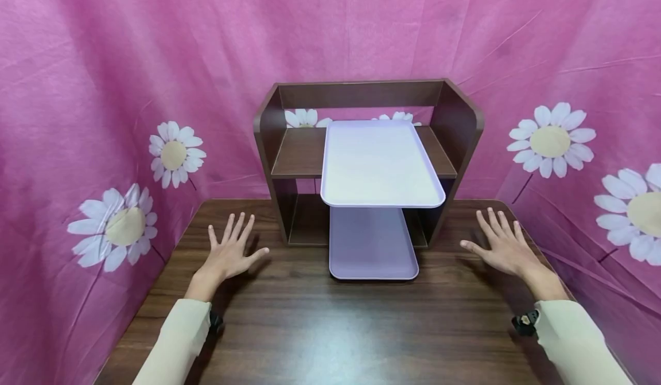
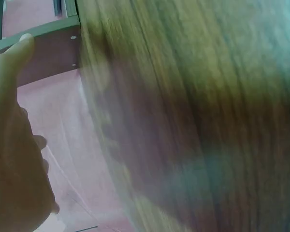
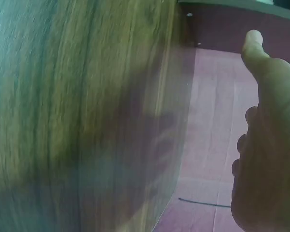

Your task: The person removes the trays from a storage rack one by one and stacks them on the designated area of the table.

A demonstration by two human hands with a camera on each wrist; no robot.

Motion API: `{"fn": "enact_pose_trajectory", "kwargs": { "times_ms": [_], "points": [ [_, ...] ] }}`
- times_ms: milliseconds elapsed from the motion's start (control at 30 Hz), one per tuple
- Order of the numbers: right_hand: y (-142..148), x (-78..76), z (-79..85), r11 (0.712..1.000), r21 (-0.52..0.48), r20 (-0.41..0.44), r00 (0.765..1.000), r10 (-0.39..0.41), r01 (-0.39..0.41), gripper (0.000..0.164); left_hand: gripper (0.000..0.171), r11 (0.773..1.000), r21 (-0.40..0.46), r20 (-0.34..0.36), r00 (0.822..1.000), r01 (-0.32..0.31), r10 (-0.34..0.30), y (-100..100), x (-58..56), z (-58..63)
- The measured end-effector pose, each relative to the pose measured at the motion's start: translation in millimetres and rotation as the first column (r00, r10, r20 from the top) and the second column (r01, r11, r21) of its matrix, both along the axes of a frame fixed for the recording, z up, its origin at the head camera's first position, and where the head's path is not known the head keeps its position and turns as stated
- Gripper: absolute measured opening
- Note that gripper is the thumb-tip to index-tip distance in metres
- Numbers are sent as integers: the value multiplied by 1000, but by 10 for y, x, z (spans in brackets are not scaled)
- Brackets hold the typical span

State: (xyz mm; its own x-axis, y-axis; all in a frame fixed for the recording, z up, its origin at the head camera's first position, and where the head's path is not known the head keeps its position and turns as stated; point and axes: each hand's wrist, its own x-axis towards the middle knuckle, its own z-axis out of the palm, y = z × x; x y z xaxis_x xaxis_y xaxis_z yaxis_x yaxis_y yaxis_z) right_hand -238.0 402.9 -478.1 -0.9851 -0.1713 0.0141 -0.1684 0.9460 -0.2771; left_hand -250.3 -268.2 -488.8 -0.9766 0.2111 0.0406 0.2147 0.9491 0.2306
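My left hand (image 1: 230, 254) is held over the left side of the wooden table, palm down with fingers spread, holding nothing. On the right side, my right hand (image 1: 503, 247) mirrors it, fingers also spread and nothing in its grasp. Each wrist view shows its hand above the wood, with a shadow below. Between them stands a dark brown two-tier shelf (image 1: 467, 121). A pale lilac tray (image 1: 379, 164) lies on its upper tier and juts out toward me. Beneath it, a second lilac tray (image 1: 372, 247) sticks out from the lower tier; its rear part is hidden by the upper tray.
The brown table (image 1: 330, 322) has wood grain and a bright reflection near its front. Behind it and along both sides hangs a pink curtain (image 1: 361, 23) printed with large white daisies. The shelf's side panels rise on either side of the trays.
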Motion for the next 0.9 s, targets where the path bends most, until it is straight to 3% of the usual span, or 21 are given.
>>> {"fn": "enact_pose_trajectory", "kwargs": {
  "times_ms": [167, 300, 433, 533, 633, 767, 833, 900],
  "points": [
    [-108, 22, 121, 999, -11, 20, 999, -31, 31, 97, 98, 999, 44, -11, 999, 32, -32, 32, 42, 21],
    [-228, 69, 216, 998, -18, -50, 996, -69, 68, 87, 91, 996, 65, -64, 996, 63, -59, 67, 68, 66],
    [-394, 139, 298, 990, -131, -166, 983, -77, 56, 65, 79, 990, 116, -128, 990, 78, -63, 111, 87, 136],
    [-553, 196, 382, 963, -267, -224, 971, -86, 23, 41, 67, 982, 172, -179, 983, 80, -49, 163, 95, 209],
    [-707, 240, 472, 878, -478, -201, 976, -83, -23, 25, 54, 970, 226, -240, 970, 88, -32, 231, 95, 301],
    [-887, 295, 610, 706, -708, -90, 994, -59, -22, 26, 37, 949, 296, -318, 948, 111, -11, 326, 92, 409],
    [-962, 328, 669, 661, -751, -44, 998, -50, 0, 29, 29, 934, 336, -344, 939, 117, 6, 372, 97, 446],
    [-1031, 364, 705, 638, -770, -8, 999, -37, 18, 31, 21, 917, 380, -365, 931, 124, 25, 416, 110, 480]
  ]
}}
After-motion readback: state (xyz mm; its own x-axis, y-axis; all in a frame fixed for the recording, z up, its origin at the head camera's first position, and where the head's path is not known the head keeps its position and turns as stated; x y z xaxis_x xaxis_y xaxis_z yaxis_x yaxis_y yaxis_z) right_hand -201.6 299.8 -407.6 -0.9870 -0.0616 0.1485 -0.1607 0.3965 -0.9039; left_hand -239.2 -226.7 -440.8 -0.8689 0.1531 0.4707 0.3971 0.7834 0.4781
